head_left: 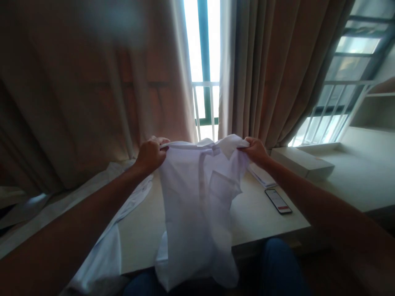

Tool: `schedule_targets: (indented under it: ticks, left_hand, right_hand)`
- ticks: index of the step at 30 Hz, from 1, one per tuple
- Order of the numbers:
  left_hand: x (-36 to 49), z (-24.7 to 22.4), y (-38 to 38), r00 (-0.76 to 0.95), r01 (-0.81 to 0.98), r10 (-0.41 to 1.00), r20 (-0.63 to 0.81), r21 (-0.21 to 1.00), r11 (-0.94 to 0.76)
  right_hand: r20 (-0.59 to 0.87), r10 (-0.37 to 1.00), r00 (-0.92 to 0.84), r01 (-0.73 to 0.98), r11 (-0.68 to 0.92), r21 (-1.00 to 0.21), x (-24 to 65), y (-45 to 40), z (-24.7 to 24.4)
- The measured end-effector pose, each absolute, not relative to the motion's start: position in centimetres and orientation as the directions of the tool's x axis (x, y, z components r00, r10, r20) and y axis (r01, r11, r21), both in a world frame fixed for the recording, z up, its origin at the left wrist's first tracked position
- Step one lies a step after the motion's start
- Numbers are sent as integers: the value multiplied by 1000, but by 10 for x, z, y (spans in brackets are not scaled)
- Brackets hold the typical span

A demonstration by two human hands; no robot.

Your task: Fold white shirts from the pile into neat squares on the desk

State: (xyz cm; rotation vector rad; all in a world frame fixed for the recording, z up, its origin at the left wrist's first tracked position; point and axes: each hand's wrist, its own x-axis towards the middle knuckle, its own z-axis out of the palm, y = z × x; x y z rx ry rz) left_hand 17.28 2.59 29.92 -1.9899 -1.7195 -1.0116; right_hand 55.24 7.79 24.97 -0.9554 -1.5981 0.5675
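A white shirt (188,197) with a collar, a front button strip and a chest pocket hangs between my two hands. My left hand (152,153) is closed on its upper left edge, with the cloth pinched at the fingertips. At the upper right edge, near the collar, my right hand (255,151) grips the cloth between thumb and fingers. The shirt's lower end drops past the front edge of the table (140,232), over my lap. Its back side is hidden from me.
More white clothing (105,242) lies on the table at the left. A phone (278,201) with a lit screen rests at the right, near some papers (262,176). Behind them stands a white box (302,162). Curtains (265,70) hang at the back before a bright window.
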Motion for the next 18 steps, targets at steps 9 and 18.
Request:
schedule_targets:
  ticks: [9, 18]
  left_hand:
    - [203, 341, -12, -73, 899, 694, 717, 348, -265]
    - [216, 209, -8, 333, 514, 933, -138, 856, -56]
  right_hand:
    - [777, 599, -194, 508, 739, -443, 579, 81, 357]
    - [548, 696, -464, 540, 713, -448, 537, 49, 321]
